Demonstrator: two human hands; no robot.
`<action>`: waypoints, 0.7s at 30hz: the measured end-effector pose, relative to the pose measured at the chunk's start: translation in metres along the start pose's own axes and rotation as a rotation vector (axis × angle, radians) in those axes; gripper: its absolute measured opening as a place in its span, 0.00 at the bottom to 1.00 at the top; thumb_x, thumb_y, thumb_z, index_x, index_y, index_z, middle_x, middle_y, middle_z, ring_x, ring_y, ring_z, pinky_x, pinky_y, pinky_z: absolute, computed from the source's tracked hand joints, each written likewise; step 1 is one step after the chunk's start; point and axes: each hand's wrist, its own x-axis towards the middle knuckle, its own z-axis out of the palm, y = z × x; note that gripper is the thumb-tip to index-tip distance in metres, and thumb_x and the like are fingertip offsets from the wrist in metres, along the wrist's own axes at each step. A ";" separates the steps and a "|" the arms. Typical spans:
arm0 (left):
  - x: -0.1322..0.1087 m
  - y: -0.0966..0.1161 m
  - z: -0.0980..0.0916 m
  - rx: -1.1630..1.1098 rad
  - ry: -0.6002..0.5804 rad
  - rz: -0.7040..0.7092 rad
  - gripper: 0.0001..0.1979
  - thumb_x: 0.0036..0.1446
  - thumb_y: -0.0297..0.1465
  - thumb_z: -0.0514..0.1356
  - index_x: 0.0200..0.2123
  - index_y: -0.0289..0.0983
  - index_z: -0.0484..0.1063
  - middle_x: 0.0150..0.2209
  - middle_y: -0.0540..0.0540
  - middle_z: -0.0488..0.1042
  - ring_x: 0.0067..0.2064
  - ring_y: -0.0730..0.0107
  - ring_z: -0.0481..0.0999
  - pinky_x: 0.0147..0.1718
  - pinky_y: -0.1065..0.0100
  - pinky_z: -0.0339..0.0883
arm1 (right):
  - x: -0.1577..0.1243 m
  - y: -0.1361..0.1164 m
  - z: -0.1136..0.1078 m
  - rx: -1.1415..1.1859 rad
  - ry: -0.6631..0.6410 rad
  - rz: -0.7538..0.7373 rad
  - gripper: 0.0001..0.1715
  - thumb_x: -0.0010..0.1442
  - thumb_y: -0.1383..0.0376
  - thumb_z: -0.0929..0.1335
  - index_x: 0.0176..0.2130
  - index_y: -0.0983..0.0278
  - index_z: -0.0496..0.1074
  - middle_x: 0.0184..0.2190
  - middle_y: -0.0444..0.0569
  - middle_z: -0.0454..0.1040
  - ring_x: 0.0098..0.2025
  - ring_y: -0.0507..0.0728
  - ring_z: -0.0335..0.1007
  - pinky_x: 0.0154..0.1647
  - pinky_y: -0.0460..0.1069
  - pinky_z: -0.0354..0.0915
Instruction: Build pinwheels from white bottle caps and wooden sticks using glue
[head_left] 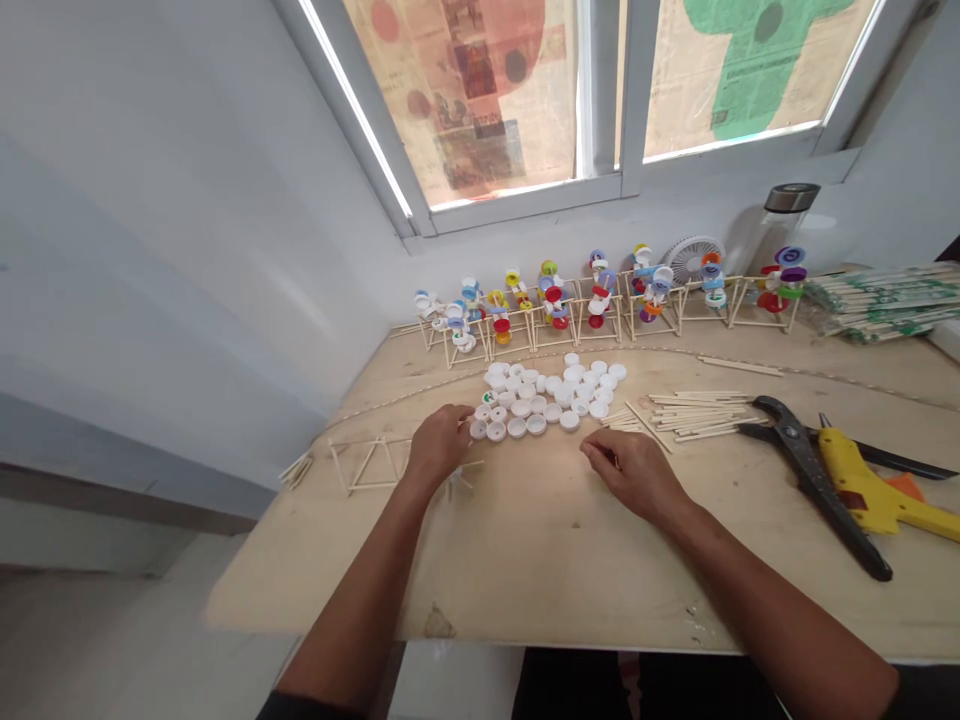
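My left hand (439, 448) lies at the near left edge of a pile of white plastic bottle caps (540, 395), its fingertips beside the caps. A thin stick may lie by those fingers, but I cannot tell if it is held. My right hand (630, 475) rests palm down on the plywood board (540, 570), just below the pile, with nothing visible in it. Loose wooden sticks (690, 415) lie to its right. Under my left wrist sits a flat frame of glued sticks (367, 465).
Stick stands with coloured cap assemblies (555, 310) line the back of the board. At right lie black-handled shears (810, 470), a yellow glue gun (862, 480) and wrapped stick bundles (881, 300). A small white fan (694, 260) stands behind the stands.
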 end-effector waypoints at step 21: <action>-0.066 -0.014 -0.001 0.078 0.086 -0.031 0.12 0.54 0.31 0.55 0.41 0.37 0.73 0.40 0.40 0.73 0.45 0.54 0.70 0.44 0.58 0.63 | 0.000 0.002 0.000 -0.013 -0.047 0.029 0.16 0.59 0.60 0.60 0.31 0.62 0.73 0.23 0.44 0.73 0.24 0.53 0.66 0.26 0.46 0.55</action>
